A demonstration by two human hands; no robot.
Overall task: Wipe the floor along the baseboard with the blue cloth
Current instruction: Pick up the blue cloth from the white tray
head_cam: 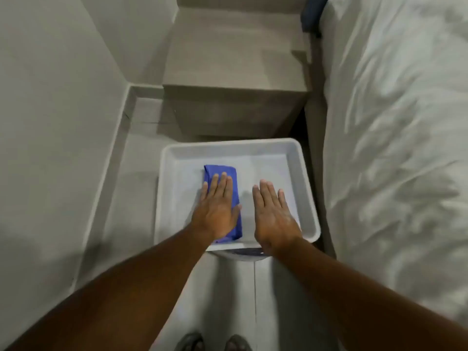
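Observation:
A folded blue cloth (228,173) lies in the left part of a white tray (301,168). My left hand (217,209) is stretched flat, palm down, over the cloth and hides its near half; whether it touches the cloth I cannot tell. My right hand (273,216) is also flat with fingers extended, over the bare tray bottom to the right of the cloth, holding nothing. The baseboard (111,173) runs along the foot of the left wall, beside a strip of grey floor (134,198).
A wooden nightstand (235,79) stands just beyond the tray. A bed with a white duvet (395,148) fills the right side. The tray rests on something rounded and white (240,255). My feet (212,343) show at the bottom edge.

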